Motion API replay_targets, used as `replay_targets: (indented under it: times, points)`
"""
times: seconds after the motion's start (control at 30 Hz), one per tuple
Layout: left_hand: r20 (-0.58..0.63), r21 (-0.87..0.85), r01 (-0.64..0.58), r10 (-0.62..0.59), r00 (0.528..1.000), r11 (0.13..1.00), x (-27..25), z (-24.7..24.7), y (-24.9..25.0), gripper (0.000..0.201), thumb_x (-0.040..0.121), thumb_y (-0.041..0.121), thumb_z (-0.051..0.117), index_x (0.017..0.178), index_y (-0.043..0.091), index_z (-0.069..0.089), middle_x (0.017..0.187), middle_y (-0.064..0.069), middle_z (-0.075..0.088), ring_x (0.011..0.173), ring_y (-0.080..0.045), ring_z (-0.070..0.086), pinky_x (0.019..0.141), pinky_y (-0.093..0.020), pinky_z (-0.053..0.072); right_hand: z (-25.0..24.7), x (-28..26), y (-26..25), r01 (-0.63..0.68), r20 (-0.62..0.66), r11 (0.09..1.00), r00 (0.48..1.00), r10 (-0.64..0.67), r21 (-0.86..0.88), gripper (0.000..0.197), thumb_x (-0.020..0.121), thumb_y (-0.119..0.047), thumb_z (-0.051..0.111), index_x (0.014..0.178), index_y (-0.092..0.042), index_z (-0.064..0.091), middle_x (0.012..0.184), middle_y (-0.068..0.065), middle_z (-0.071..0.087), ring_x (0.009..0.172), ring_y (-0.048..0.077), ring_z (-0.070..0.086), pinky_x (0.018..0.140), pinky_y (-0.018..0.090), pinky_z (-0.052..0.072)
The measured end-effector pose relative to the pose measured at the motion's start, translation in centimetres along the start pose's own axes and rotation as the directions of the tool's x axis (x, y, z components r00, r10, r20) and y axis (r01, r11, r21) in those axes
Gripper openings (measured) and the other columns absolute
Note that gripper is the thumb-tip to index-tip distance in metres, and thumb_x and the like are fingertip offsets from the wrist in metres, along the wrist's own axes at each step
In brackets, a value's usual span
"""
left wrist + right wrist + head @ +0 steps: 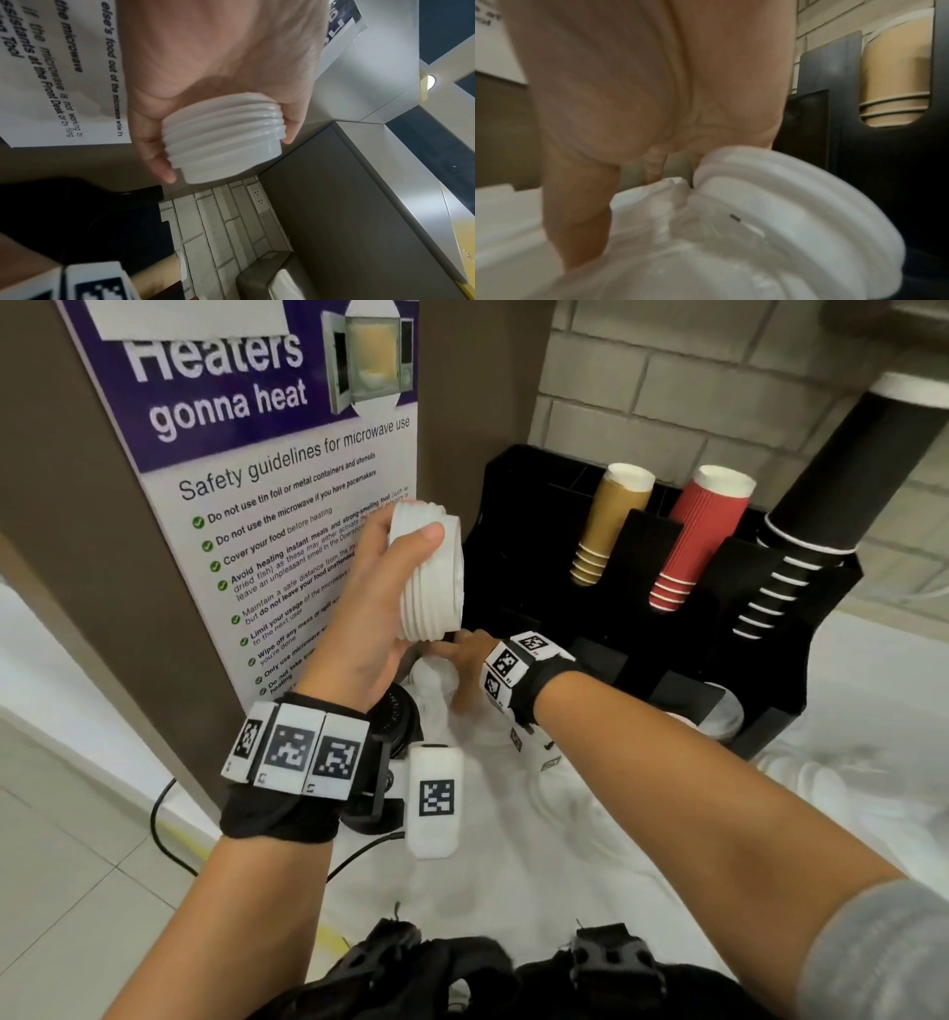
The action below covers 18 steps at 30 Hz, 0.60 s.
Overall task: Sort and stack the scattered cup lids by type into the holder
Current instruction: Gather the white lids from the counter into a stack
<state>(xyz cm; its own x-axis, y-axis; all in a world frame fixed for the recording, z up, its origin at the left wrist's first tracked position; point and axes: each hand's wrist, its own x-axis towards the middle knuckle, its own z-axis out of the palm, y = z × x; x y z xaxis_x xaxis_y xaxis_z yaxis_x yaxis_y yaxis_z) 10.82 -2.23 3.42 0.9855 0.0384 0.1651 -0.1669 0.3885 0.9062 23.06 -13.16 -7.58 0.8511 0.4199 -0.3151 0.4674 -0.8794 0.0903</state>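
Left hand [372,608] grips a lid stack [429,572]: white plastic, about six nested, ribbed rims, turned on its side, held in the air left of the holder [642,546], thumb on top, fingers under. Right hand [470,667] is down low under the stack, at the holder's front left corner, fingers on loose white lids [770,213] lying on the counter. Wrist view is blurred, so can't tell if it's gripping one or just touching. The holder is black, with tan cups [611,526], red cups [703,536] and black cups [821,495] leaning in its slots.
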Motion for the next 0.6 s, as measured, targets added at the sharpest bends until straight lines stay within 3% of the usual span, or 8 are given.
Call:
replay_targets:
  times: [0.07,0.17,0.23,0.3,0.33,0.4,0.47,0.6]
  points:
    - [0.0,0.006,0.0,0.0,1.0,1.0,-0.1,0.0,0.1,0.037,0.077,0.037,0.057,0.113,0.032,0.052,0.09,0.015,0.066,0.077,0.002,0.067,0.057,-0.022,0.052,0.5,0.8,-0.1,0.008,-0.057,1.0,0.998,-0.009,-0.025,0.091,0.059,-0.042,0.08,0.137,-0.038,0.033,0.141,0.009,0.037,0.127,0.036,0.04,0.099,0.048,0.044]
    - [-0.004,0.013,0.0,0.0,1.0,1.0,-0.2,0.0,0.1,0.04,0.077,0.037,0.057,0.116,0.03,0.052,0.092,0.014,0.066,0.078,0.001,0.067,0.059,-0.022,0.052,0.7,1.7,-0.5,0.037,-0.042,0.997,0.998,-0.04,-0.071,0.095,0.05,-0.041,0.087,0.131,-0.019,0.041,0.127,0.009,0.048,0.114,0.029,0.053,0.09,0.038,0.05]
    - [-0.002,0.013,0.0,0.0,1.0,1.0,-0.3,0.0,0.2,0.044,0.077,0.037,0.056,0.12,0.027,0.051,0.093,0.012,0.065,0.078,0.001,0.066,0.059,-0.022,0.052,0.5,1.7,-0.6,0.041,-0.03,0.998,0.999,-0.042,-0.044,0.079,0.053,-0.039,0.086,0.118,-0.016,0.048,0.115,0.007,0.055,0.101,0.025,0.059,0.08,0.033,0.05]
    - [-0.005,0.019,0.001,-0.001,1.0,1.0,-0.4,-0.2,0.2,0.046,0.077,0.038,0.056,0.121,0.026,0.049,0.094,0.011,0.064,0.076,0.0,0.065,0.056,-0.022,0.051,0.3,1.4,-0.1,0.045,-0.064,0.999,0.997,-0.047,-0.027,0.069,0.053,-0.045,0.083,0.108,-0.021,0.049,0.11,0.005,0.057,0.091,0.021,0.057,0.076,0.032,0.051]
    - [-0.007,0.022,0.002,-0.002,1.0,1.0,-0.4,-0.3,0.3,0.045,0.077,0.038,0.056,0.12,0.027,0.05,0.092,0.013,0.064,0.075,0.001,0.065,0.055,-0.022,0.05,0.0,1.3,0.4,0.053,-0.061,0.999,0.997,-0.053,-0.015,0.075,0.05,-0.047,0.082,0.111,-0.024,0.046,0.112,0.003,0.055,0.093,0.021,0.054,0.079,0.035,0.051]
    - [-0.011,0.018,0.007,-0.006,1.0,1.0,-0.4,-0.4,0.3,0.04,0.078,0.039,0.056,0.116,0.03,0.051,0.087,0.016,0.066,0.074,0.001,0.066,0.054,-0.022,0.049,-1.1,0.6,1.4,0.051,0.037,0.997,0.998,-0.049,-0.05,0.088,0.039,-0.048,0.074,0.117,-0.037,0.036,0.11,0.0,0.046,0.097,0.02,0.047,0.079,0.038,0.049]
    - [-0.014,0.008,0.004,-0.004,1.0,1.0,-0.4,-0.4,0.2,0.041,0.077,0.038,0.056,0.117,0.029,0.05,0.09,0.015,0.066,0.076,0.001,0.066,0.054,-0.022,0.05,-2.3,-0.2,1.9,0.013,0.141,0.988,0.99,0.008,-0.152,0.082,0.035,-0.049,0.065,0.112,-0.045,0.038,0.103,-0.003,0.042,0.092,0.02,0.047,0.071,0.035,0.046]
    - [-0.01,0.015,0.0,0.0,1.0,1.0,-0.4,0.0,0.0,0.046,0.077,0.037,0.057,0.121,0.027,0.048,0.096,0.011,0.063,0.078,0.0,0.065,0.056,-0.022,0.05,-2.2,-0.5,1.4,-0.003,0.069,0.989,0.997,0.014,-0.148,0.057,0.058,-0.049,0.069,0.109,-0.024,0.056,0.117,0.006,0.051,0.101,0.028,0.054,0.087,0.039,0.049]
